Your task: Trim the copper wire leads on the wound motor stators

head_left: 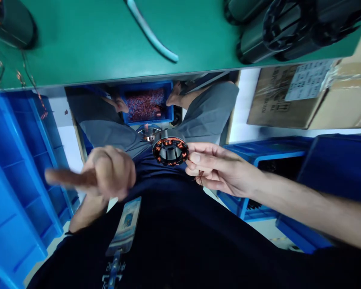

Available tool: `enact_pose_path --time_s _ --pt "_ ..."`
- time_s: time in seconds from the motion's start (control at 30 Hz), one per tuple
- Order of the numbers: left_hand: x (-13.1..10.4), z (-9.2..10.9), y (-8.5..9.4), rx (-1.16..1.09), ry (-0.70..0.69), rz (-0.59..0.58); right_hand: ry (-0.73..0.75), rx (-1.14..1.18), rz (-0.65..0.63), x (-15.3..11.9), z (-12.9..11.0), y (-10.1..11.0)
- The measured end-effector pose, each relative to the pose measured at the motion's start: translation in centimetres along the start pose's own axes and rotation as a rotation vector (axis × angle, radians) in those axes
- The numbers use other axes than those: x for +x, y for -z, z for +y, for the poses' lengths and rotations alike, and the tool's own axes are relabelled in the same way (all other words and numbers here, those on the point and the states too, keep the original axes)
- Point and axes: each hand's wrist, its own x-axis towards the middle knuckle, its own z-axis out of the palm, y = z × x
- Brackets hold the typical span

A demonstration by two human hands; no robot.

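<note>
Between thumb and fingers, my right hand (215, 166) grips a motor stator (170, 149), a dark ring with copper windings inside it. Thin copper wires (200, 178) hang by the curled fingers of this hand. My left hand (110, 172) is closed in a fist, smeared by motion, left of the stator and apart from it. Out of the fist, toward the left, sticks a brown stick-like thing (70, 178), maybe a tool handle; blur hides its kind.
On the green table (93, 44) lie a pale tube (152, 34), dark cylinders (267, 34) at right and another wound cylinder (12, 24) at left. A blue bin (149, 121) with copper-coloured scraps stands between my feet. Blue crates (21, 168) and a cardboard box (282, 96) flank me.
</note>
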Motion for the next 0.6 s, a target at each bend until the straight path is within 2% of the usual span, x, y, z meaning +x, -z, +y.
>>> enact_pose_path --time_s 0.07,0.1,0.17,0.2,0.23,0.27,0.37,0.4,0.43,0.47,0.53,0.57,0.6 --pt "0.8 0.7 0.8 0.174 -0.258 0.123 -0.078 0.124 0.012 0.2 0.3 -0.4" --pt "1.4 1.0 1.1 0.261 -0.395 0.139 -0.096 0.113 -0.015 0.2 0.1 -0.7" --pt "2.9 1.7 1.2 0.349 -0.594 0.069 -0.074 -0.054 -0.088 -0.1 -1.1 -1.3" --pt "3.6 2.0 1.1 0.327 -0.605 0.007 -0.016 -0.208 -0.106 -0.4 -1.9 -1.5" --pt "4.2 2.2 0.9 0.245 -0.521 -0.065 0.077 -0.405 -0.098 -0.7 -2.8 -1.7" --pt "4.6 2.5 0.6 0.124 -0.379 -0.160 0.184 -0.614 -0.070 -1.1 -3.7 -1.7" --pt "4.8 3.1 -0.4 -0.387 0.191 -0.563 0.405 -1.073 0.015 -2.0 -5.9 -1.1" --pt "4.5 3.2 -0.7 -0.509 0.318 -0.657 0.454 -1.182 0.009 -2.2 -6.4 -0.8" --pt "4.2 3.3 -0.8 -0.542 0.365 -0.685 0.518 -1.283 0.002 -2.4 -6.8 -0.4" --pt "3.8 3.4 -0.8 -0.477 0.339 -0.634 0.612 -1.382 0.001 -2.7 -7.3 0.0" --pt "3.2 3.7 -0.3 -0.169 0.144 -0.419 0.799 -1.507 0.085 -3.1 -8.0 0.7" --pt "3.1 3.8 0.0 -0.017 0.017 -0.331 0.805 -1.482 0.137 -3.3 -8.3 0.9" --pt "3.0 3.8 0.3 0.097 -0.100 -0.270 0.741 -1.400 0.155 -3.3 -8.6 0.9"
